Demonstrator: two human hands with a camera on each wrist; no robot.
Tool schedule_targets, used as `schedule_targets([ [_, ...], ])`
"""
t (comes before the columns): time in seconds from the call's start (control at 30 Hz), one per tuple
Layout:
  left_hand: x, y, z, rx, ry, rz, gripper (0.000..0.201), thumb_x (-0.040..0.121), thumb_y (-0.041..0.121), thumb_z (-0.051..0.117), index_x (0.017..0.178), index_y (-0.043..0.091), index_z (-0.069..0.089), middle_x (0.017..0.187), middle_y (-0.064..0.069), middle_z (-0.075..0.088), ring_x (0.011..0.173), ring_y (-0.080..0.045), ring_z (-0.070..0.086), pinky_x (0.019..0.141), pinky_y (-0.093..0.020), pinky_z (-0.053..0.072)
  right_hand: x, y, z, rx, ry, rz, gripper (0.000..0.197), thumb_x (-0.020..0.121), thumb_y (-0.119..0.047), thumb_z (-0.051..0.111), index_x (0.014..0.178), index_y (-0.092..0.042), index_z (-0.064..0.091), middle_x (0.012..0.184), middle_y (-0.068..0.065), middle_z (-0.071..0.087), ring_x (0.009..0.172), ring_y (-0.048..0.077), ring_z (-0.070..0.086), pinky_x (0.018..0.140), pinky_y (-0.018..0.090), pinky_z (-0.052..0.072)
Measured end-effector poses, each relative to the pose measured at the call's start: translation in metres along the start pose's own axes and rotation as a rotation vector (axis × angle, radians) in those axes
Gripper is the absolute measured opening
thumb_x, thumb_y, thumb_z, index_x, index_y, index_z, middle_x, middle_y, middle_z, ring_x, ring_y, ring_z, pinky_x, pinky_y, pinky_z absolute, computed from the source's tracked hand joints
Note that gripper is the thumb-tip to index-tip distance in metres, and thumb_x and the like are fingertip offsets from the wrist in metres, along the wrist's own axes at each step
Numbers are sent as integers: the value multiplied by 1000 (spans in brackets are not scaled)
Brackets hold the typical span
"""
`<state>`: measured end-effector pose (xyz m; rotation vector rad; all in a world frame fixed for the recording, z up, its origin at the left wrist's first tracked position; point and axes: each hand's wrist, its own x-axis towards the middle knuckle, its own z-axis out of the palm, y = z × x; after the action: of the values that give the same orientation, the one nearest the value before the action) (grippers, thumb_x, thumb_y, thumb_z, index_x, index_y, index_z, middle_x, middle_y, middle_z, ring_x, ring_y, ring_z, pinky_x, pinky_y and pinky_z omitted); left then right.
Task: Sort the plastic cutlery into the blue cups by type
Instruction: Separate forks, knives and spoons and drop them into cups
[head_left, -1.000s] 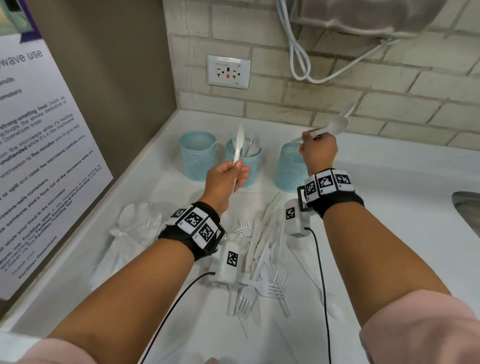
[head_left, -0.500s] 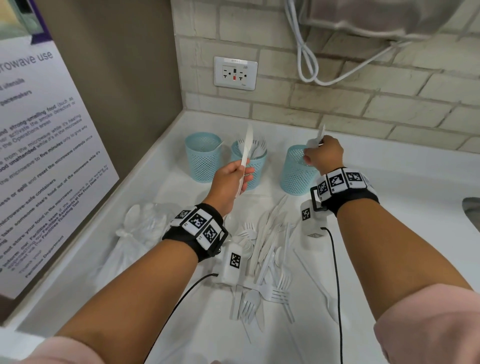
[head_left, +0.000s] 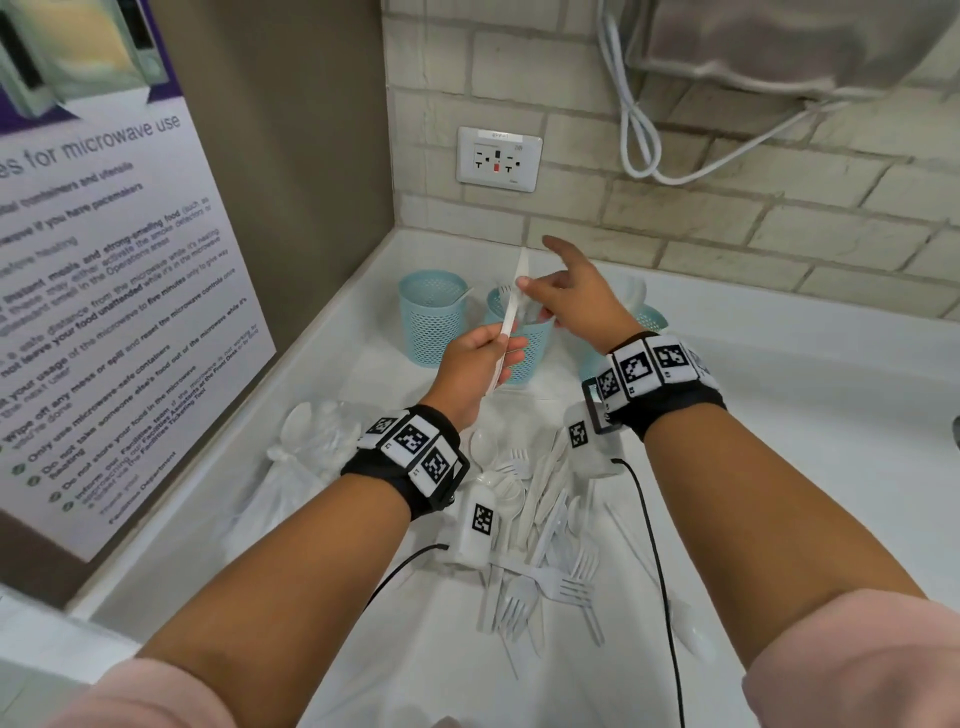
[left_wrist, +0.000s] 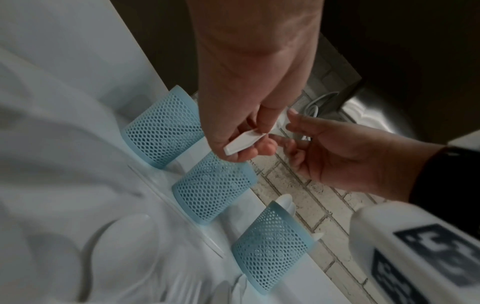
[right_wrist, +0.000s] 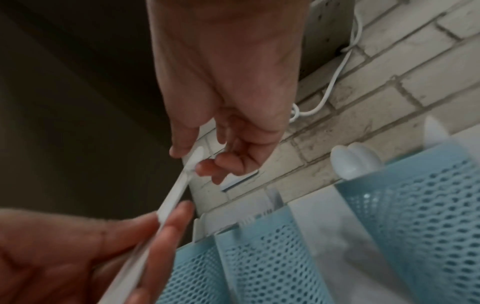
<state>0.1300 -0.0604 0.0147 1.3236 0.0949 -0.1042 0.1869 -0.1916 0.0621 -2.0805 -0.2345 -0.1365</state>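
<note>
Logged the white plastic knife (head_left: 508, 317) above the middle blue cup (head_left: 524, 358), tilted blade-up, clear of its rim. Found it gripped low on the handle by the left hand (head_left: 475, 364), fingers and thumb curled round the shaft. Recorded the right hand (head_left: 582, 306) reaching in over the same cup, fingers loosely spread, thumb tip against the blade end and a fingertip just beside it; cannot tell from the wrist views whether that pinch has closed. Noted fork tines showing inside the middle cup, spoon bowls standing out of the blue cup to its right (left_wrist: 270, 242), and little to be made out in the blue cup to its left (head_left: 431, 322). Judged the knife bound for that left cup, not the one beneath it. Saw the unsorted pile of cutlery (head_left: 540, 519) on the bench (head_left: 779, 415) nearer the body than the middle cup, with a clear plastic bag (head_left: 306, 457) to the near left. Handling estimate: very light, thin, smooth, springy rather than rigid, likely to twist or slip under a fingertip pinch at the blade. Better to take hold at the flat handle, and to drop handle-first.
</note>
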Motion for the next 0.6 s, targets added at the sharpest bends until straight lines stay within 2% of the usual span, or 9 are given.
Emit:
schedule_targets([
  [0.1,-2,3,-9,45,2,5,20,99,11,41,109,19,57,92,6,66,84,-7,61,73,-20,45,3,-3,14,60,-70,23,57,89,-21,64,139,-17,36,72,2,62,52,5,56,45,11,41],
  [0.2,-1,2,-20,92,23,1,23,99,13,42,115,16,58,92,7,66,83,-5,61,74,-20,45,10,-3,23,131,-105,50,46,89,-9,62,131,-8,44,68,3,59,44,0,54,45,15,44],
  [0.3,0,2,-37,113,85,8,19,98,11,46,109,14,61,89,7,65,77,-5,60,70,-19,44,22,-10,26,242,33,75,32,90,-3,58,119,-4,45,78,12,62,43,3,57,47,18,50],
  [0.4,4,2,-56,124,220,15,19,96,7,47,105,12,63,84,4,64,70,-5,56,63,-15,42,37,-22,28,368,220,67,18,90,-2,55,103,-7,43,77,8,60,48,8,61,51,20,52],
  [0.5,11,-2,-73,244,334,14,24,93,2,49,110,5,65,96,-6,65,69,-6,55,58,-10,45,50,-30,39,380,326,31,10,92,-4,50,95,-7,42,77,6,58,58,15,62,60,23,56],
  [0.53,13,-5,-77,321,337,10,24,91,1,51,110,4,65,100,-9,65,74,-10,56,62,-12,46,52,-32,44,369,336,22,8,93,-4,49,95,-7,42,80,9,58,59,16,62,64,25,57],
  [0.6,17,-11,-82,507,303,-22,25,89,3,54,112,3,65,110,-11,64,95,-20,59,84,-23,48,57,-30,57,328,319,19,6,94,-6,46,95,-7,40,87,16,58,61,18,63,70,31,58],
])
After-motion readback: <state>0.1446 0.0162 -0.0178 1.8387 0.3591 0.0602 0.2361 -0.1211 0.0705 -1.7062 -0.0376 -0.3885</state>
